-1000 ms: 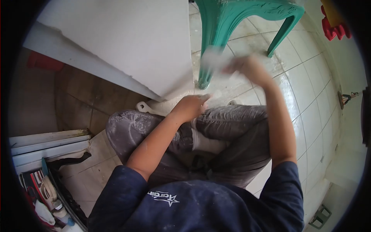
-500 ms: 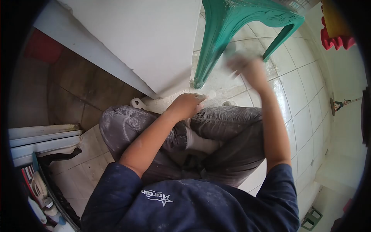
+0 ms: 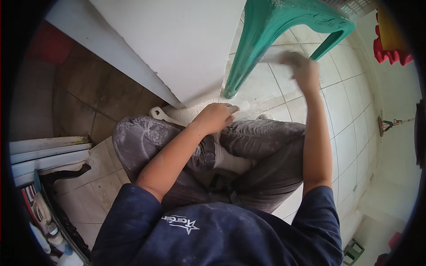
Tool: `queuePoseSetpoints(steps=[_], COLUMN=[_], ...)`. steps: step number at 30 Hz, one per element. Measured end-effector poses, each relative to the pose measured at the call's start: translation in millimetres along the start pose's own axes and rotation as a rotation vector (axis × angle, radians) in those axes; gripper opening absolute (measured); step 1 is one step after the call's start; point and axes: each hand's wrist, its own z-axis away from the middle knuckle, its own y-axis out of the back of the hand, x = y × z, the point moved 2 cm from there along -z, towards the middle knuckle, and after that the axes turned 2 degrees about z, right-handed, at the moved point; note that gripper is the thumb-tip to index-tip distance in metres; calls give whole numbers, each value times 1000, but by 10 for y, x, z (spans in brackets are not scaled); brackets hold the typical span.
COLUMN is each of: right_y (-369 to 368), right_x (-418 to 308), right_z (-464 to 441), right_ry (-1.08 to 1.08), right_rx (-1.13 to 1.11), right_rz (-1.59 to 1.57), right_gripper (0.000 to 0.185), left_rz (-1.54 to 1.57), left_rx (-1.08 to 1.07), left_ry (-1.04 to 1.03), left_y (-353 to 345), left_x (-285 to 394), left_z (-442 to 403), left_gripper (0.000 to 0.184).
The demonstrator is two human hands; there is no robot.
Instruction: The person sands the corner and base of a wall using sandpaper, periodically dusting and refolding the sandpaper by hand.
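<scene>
My left hand is closed above my crossed legs, close to the foot of the white wall edge. Its fingers are curled and whitish at the tips; whatever they hold is hidden. Out to the right, my right hand is raised beside the green plastic chair, blurred by motion. A smeared greyish thing reaches left from its fingers toward the chair leg, too blurred to name. White dust lies on the tiles below, and dusty grey trousers cover my legs.
Pale floor tiles run to the wall on the right. At lower left a black bag holds several tools beside stacked white panels. A red and yellow object is at upper right, a green object at lower right.
My right hand has moved right and slightly up, with the blurred greyish thing still at its fingers. My left hand stays almost in place. The whole view has shifted slightly.
</scene>
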Motion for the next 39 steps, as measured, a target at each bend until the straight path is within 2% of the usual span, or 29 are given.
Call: queuePoseSetpoints(steps=[1,4,6,7,8,10,12,13,14,18,19,20,22,24,26,27,28,30,32,33,34,35,36,37,38,39], right_y=[181,11,-65,-121,-186,89,385,189,33,-71,89,295,346,-110,-167,-186,-101,261,162,-52,-242,-132,-130,-126,-81,105], right_x=[45,-231,-458,-564,-620,-25,-83,-186,-461,-307,-168,88,116,-220,-496,-567,-231,87,146,-56,-360,-755,-704,-654,-258,-182], right_z=[-41,176,267,323,384,21,40,100,235,207,33,-54,-23,253,320,370,138,-84,11,165,358,360,336,311,98,12], right_ry=[-192,-56,3,23,37,-38,-166,-32,54,37,-60,-174,-86,48,47,36,13,-296,-213,140,330,334,290,245,97,119], right_rx=[122,-62,-291,-404,-517,58,271,127,-203,-307,-14,170,159,-204,-518,-665,-371,163,-16,-99,-361,-691,-655,-621,-266,14], right_rz=[97,-129,-204,-253,-307,-59,6,-203,-455,-324,-47,52,-151,-507,-400,-353,-634,51,64,-53,-240,-365,-335,-307,-142,26], right_gripper=[22,21,20,19,19,19,23,26,26,23,20,18,17,15,16,16,18,20,20,17,14,14,14,14,18,21], left_rz=[7,-10,-65,-110,-75,7,-3,-24,-45,-82,-44,-3,-19,63,241,34,-77,3,-20,-34,-15,1,14,-13,-32,-10], left_rx=[-3,-38,-160,-174,-127,-18,-53,-59,-73,-118,-130,-137,-20,38,10,-104,35,-72,-10,23,-34,-100,-177,-67,-14,-70], left_ry=[10,18,75,119,77,-10,8,1,-4,5,31,53,-20,-22,41,109,-63,13,-39,-62,-8,49,111,-5,-26,27], left_y=[34,143,166,69,10,93,115,107,88,-37,31,99,71,102,280,203,-64,40,-15,-30,14,124,187,10,-50,28], left_x=[22,139,159,77,-6,78,105,106,103,-2,51,116,95,161,384,198,-13,70,30,15,77,176,206,39,-9,41], left_z=[-9,-48,-63,-35,3,-5,-53,-53,-39,-35,-38,-41,-7,-83,-192,-7,-8,-19,13,-8,-52,-73,-45,-26,-6,-14], left_gripper=[30,29,30,31,32,33,32,32,31,30,29,29,24,23,25,26,26,28,30,31,31,31,32,32,33,33])
